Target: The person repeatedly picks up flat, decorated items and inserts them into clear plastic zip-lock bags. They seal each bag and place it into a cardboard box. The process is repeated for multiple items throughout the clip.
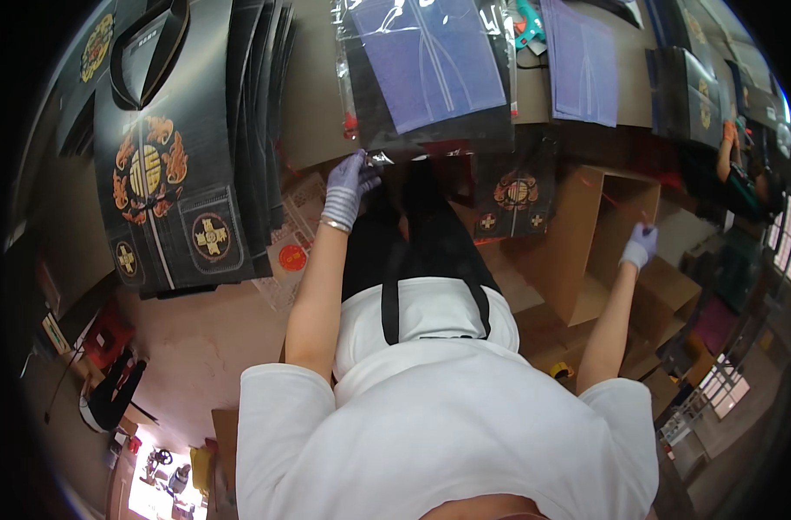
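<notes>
My left hand (352,186), in a pale purple knit glove with a striped cuff, is at the table's front edge. Its fingers are closed on the lower edge of a clear plastic bag (348,78). Purple-blue sheets (434,61) with white lines lie in or under that plastic, on something black. Out to the right, my right hand (640,246), gloved alike, is raised beside an open cardboard box, its fingers closed. A thin reddish strip (619,208) shows by its fingertips; what exactly they hold is too small to make out.
Black gift bags (166,173) with gold and orange emblems stand stacked at the left. More purple sheets (583,65) and a teal glue gun (529,26) lie at the back. Cardboard boxes (577,243) stand at the right. Another person (746,173) works at far right.
</notes>
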Demonstrator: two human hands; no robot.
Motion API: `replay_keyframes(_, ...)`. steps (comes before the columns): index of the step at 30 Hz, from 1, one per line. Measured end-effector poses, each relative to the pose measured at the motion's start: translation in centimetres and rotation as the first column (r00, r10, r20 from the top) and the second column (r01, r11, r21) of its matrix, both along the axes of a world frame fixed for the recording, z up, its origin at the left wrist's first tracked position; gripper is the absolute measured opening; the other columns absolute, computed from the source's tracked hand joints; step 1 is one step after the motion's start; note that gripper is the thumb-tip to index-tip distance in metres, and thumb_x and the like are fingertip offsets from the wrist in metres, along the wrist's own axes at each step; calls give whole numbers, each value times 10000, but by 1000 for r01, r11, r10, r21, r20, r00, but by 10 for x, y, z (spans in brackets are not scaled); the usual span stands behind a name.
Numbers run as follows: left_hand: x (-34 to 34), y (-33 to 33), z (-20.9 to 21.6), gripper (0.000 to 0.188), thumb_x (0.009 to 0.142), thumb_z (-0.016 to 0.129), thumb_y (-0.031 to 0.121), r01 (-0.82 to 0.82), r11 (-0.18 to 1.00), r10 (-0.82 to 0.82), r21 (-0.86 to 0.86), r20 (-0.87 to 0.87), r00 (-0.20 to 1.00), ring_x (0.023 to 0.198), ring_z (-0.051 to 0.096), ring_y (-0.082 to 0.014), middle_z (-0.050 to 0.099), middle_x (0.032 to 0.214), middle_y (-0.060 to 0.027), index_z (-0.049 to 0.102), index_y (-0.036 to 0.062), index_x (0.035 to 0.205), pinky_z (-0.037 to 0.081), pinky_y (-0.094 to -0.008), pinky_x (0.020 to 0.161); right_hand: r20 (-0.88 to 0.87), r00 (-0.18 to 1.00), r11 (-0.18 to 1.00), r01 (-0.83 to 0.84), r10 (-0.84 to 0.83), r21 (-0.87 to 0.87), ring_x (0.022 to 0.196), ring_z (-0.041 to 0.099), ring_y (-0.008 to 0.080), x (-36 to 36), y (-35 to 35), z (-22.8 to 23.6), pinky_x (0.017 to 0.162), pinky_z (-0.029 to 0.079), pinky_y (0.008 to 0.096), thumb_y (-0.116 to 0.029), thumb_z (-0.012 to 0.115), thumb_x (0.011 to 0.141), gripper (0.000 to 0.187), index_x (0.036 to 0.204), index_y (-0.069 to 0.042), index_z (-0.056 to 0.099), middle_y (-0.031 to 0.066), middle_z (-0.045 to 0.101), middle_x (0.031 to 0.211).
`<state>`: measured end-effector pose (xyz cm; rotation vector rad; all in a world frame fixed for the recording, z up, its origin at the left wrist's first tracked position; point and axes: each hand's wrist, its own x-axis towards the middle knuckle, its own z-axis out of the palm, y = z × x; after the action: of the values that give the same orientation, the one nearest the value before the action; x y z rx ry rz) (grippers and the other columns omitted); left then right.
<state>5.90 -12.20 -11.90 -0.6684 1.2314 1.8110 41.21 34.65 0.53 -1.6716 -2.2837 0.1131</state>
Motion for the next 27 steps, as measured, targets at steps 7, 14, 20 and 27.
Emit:
replay_keyframes(7, 6, 9, -7, 337, 930, 435, 299, 51, 888, -46, 456, -21, 999, 973, 586, -305, 603, 1026, -186, 556, -1, 1026, 477, -397, 856, -190, 720, 268, -470, 667, -841, 903, 605, 272, -72, -183, -65, 797, 469, 334, -151, 577, 758, 284, 1028, -64, 590, 148, 614, 960)
replay_keyframes(14, -27, 42, 22, 649, 925, 247, 494, -242, 850, 230, 467, 84, 970, 1233, 361, -382, 359, 1325, -245, 329, -48, 1273, 290, -481, 1053, -629, 744, -227, -668, -227, -708, 793, 644, 236, -267, -210, -118, 676, 520, 313, -51, 483, 830, 185, 981, -2, 578, 159, 640, 953)
replay_keyframes(20, -46, 11, 14, 651, 919, 257, 505, -293, 825, 395, 483, -122, 911, 1244, 343, -385, 342, 1337, -242, 311, -26, 1291, 282, -483, 1060, -144, 984, 183, -161, 100, -970, 501, 610, 227, -295, -104, -74, 379, 442, 292, -65, 386, 870, 204, 919, 10, 569, 163, 637, 726)
replay_keyframes(27, -47, 20, 10, 563, 951, 213, 431, -263, 868, 355, 421, -158, 921, 1209, 390, -380, 376, 1313, -238, 318, -6, 1289, 324, -489, 1032, -100, 886, 553, -367, 452, -748, 718, 594, 242, -399, -72, -75, 705, 456, 339, -489, 642, 718, 534, 872, 19, 590, 136, 622, 764)
